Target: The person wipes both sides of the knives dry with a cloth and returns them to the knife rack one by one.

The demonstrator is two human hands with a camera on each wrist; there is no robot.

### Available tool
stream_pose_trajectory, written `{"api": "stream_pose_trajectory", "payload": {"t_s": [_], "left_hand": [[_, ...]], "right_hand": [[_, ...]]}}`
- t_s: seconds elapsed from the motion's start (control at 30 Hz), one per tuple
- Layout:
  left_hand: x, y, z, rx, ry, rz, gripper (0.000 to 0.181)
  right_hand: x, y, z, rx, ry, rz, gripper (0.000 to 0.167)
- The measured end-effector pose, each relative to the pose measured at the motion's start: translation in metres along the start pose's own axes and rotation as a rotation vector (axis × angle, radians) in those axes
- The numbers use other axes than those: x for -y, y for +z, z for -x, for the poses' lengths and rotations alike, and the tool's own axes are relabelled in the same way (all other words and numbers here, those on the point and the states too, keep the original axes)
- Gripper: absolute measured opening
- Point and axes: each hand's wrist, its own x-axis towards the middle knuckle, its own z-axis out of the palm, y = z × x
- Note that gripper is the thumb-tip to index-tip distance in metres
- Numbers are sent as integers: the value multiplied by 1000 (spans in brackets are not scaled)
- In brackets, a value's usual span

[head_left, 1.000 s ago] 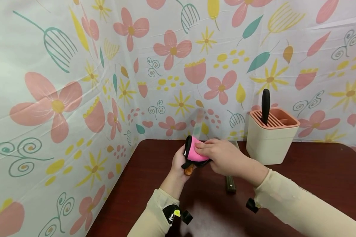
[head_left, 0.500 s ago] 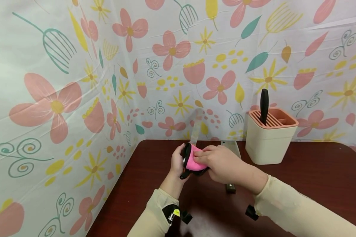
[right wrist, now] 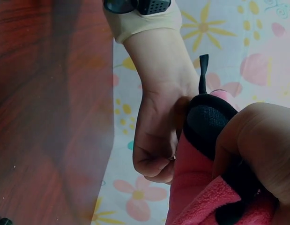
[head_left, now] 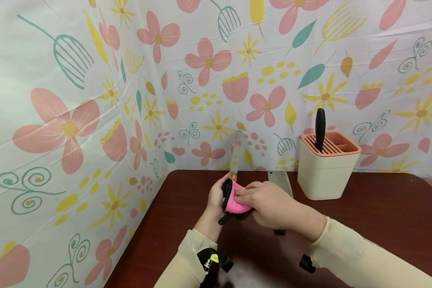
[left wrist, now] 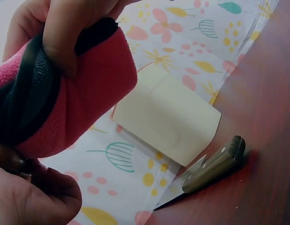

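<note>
Over the bench (head_left: 180, 208), out toward its back edge, it's a close two-handed hold! The left hand (head_left: 215, 196) has its fingers curled round the handle of a knife (head_left: 235, 157), gripping it off the surface. Its pale blade points up and away, seen against the flowered sheet (head_left: 216, 108), and a bit of amber handle shows at the blade's base.

Tight in beside it comes the right hand (head_left: 270, 202), pinching a pink cloth (head_left: 238, 202), and the left wrist view gives us that thumb pressed well into the fuzzy fabric. Black trim runs along the edge, dark lining shows inside the fold, and a black tab (right wrist: 204, 75) sticks out, clear as day from the right wrist. The cloth sits right up against the knife's handle; whether it goes all the way round, I can't tell.

Down below, partly behind the right hand, a second knife (left wrist: 212, 171) lies on the bench, dark riveted handle toward the person. Just beyond its blade, to the right, stands a cream knife block (head_left: 327, 178) with an orange slotted top, one black handle (head_left: 320, 128) rising nearly upright from the slots.
</note>
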Motion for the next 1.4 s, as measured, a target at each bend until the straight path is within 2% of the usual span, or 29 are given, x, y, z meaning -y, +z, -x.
{"api": "stream_pose_trajectory", "payload": {"t_s": [0.1, 0.27, 0.43, 0.77, 1.13, 1.3, 1.4], "left_hand": [[0, -1, 1, 12, 0, -28, 52], [-1, -1, 3, -14, -21, 6, 50], [-2, 2, 4, -17, -8, 40, 48], [-2, 1, 0, 3, 12, 37, 47], [-1, -1, -1, -6, -15, -2, 48], [-2, -1, -2, -4, 15, -66, 49], [-1, -2, -3, -12, 49, -114, 48]], "right_hand": [[0, 1, 2, -18, -11, -13, 50], [2, 2, 5, -20, -23, -34, 51], [5, 2, 8, -9, -18, -51, 52], [8, 6, 13, -42, -45, -61, 52], [15, 12, 20, -95, -92, -158, 50], [14, 11, 27, -75, -96, -241, 57], [11, 7, 33, -91, -113, -287, 62]]}}
